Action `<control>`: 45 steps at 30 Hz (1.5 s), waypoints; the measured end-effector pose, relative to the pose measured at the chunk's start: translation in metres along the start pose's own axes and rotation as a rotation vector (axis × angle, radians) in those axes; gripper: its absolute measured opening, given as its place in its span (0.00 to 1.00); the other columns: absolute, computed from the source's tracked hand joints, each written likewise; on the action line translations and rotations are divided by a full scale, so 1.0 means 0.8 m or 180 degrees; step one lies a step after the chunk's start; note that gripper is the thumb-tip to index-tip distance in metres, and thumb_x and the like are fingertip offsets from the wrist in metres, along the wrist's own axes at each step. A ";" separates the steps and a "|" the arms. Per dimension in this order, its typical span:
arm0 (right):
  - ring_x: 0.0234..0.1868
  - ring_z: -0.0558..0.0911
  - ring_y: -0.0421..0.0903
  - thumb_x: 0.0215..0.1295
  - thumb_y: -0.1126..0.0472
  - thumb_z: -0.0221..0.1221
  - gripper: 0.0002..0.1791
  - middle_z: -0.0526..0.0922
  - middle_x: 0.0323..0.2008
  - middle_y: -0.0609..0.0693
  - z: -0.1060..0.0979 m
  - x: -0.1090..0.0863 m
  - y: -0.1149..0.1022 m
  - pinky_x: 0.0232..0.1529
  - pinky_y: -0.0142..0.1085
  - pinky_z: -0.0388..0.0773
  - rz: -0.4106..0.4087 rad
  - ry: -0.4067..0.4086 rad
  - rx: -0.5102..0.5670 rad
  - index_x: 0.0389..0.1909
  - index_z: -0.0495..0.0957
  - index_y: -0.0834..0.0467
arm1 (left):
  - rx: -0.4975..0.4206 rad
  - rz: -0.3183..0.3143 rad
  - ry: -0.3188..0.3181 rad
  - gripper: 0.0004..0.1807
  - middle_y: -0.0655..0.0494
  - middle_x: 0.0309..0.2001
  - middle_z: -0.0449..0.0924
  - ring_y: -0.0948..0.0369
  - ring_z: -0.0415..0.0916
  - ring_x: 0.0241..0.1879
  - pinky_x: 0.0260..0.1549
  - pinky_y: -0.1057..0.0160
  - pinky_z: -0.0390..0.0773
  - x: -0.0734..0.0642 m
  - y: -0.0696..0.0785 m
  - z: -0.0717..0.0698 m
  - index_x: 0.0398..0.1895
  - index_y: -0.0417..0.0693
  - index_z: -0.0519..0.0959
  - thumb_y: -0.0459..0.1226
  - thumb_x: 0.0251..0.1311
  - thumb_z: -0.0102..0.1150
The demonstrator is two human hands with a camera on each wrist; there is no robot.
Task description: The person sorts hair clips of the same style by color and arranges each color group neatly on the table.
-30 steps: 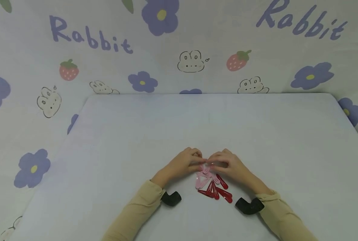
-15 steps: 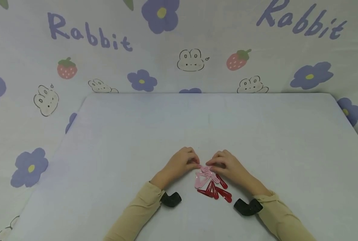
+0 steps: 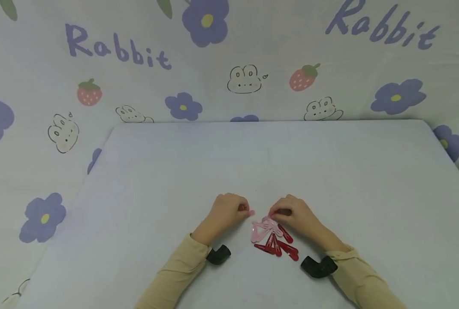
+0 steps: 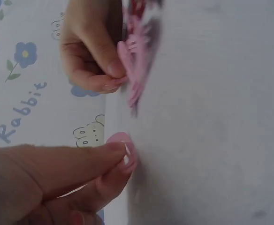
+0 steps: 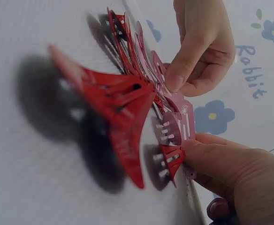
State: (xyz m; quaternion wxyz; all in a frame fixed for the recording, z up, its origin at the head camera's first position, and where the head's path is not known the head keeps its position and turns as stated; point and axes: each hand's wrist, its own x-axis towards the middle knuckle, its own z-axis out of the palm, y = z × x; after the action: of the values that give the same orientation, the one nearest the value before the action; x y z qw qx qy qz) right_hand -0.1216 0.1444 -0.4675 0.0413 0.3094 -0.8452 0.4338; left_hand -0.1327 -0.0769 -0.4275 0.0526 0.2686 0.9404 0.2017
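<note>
My left hand (image 3: 226, 213) pinches a pink snap hair clip (image 4: 130, 161) between thumb and finger, just left of the pile in the head view. Most of that clip is hidden by the fingers. At the pile's far end, my right hand (image 3: 294, 213) pinches another pink snap clip (image 5: 188, 122) by its edge. Between the hands lies the pile, with overlapping pink hair clips (image 3: 257, 236) at the back. Several red snap clips (image 3: 288, 250) fan out nearer to me, and one red clip (image 5: 113, 101) looms large in the right wrist view.
The white tabletop (image 3: 167, 171) stretches around the pile, its back edge against a cloth (image 3: 137, 86) printed with flowers, strawberries and rabbits. A black elbow-shaped piece (image 3: 218, 255) sits by the left cuff, and a similar black piece (image 3: 319, 267) by the right.
Both hands met at the pile's far end; the left hand has since drawn off to the left with a pink hair clip. The right hand stays at the pile, slightly lower.
</note>
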 end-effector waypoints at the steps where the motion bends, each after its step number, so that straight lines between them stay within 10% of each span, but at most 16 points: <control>1: 0.30 0.70 0.37 0.47 0.67 0.66 0.08 0.78 0.27 0.36 0.000 0.000 0.001 0.30 0.34 0.67 0.0020 0.0006 0.0011 0.27 0.81 0.51 | -0.0185 -0.0038 -0.0017 0.10 0.67 0.14 0.70 0.67 0.67 0.19 0.22 0.66 0.65 0.000 -0.003 0.000 0.18 0.52 0.78 0.44 0.52 0.62; 10: 0.28 0.70 0.37 0.49 0.66 0.65 0.06 0.77 0.27 0.38 0.003 0.000 0.000 0.28 0.32 0.68 0.0198 -0.0013 0.0115 0.29 0.83 0.54 | -0.1269 -0.0126 -0.0134 0.07 0.65 0.16 0.73 0.70 0.65 0.20 0.21 0.70 0.65 0.001 -0.027 0.001 0.20 0.48 0.80 0.40 0.50 0.64; 17: 0.30 0.71 0.37 0.49 0.68 0.65 0.07 0.81 0.29 0.40 0.004 0.002 0.003 0.29 0.33 0.66 -0.0123 -0.0062 0.0125 0.29 0.83 0.55 | -0.1646 -0.0604 -0.0145 0.03 0.62 0.22 0.76 0.66 0.67 0.24 0.23 0.68 0.67 0.016 -0.042 -0.005 0.23 0.46 0.82 0.36 0.47 0.65; 31: 0.31 0.70 0.38 0.50 0.68 0.64 0.07 0.80 0.29 0.39 0.001 0.001 0.007 0.30 0.34 0.66 -0.0116 -0.0050 0.0122 0.29 0.81 0.53 | -0.1864 -0.1167 0.0104 0.09 0.54 0.29 0.80 0.59 0.72 0.34 0.35 0.63 0.69 0.108 -0.103 -0.051 0.32 0.40 0.81 0.36 0.49 0.62; 42: 0.31 0.70 0.38 0.51 0.68 0.63 0.07 0.80 0.29 0.41 -0.006 0.000 0.009 0.30 0.33 0.66 -0.0109 -0.0052 0.0198 0.29 0.81 0.54 | -0.1500 -0.1195 0.0220 0.11 0.55 0.28 0.79 0.61 0.70 0.27 0.27 0.67 0.69 0.158 -0.125 -0.033 0.30 0.40 0.83 0.40 0.50 0.63; 45: 0.31 0.70 0.38 0.51 0.67 0.63 0.06 0.80 0.29 0.41 -0.006 0.000 0.009 0.30 0.33 0.66 -0.0088 -0.0069 0.0199 0.29 0.81 0.53 | -0.1390 -0.1100 0.0335 0.15 0.57 0.26 0.79 0.62 0.70 0.26 0.25 0.65 0.69 0.195 -0.197 0.013 0.25 0.48 0.84 0.50 0.45 0.65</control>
State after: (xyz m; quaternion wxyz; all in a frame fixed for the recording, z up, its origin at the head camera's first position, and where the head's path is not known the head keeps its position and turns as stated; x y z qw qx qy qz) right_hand -0.1265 0.1516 -0.4699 0.0284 0.3269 -0.8273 0.4560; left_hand -0.3396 -0.1134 -0.4997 0.0939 0.0757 0.9080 0.4013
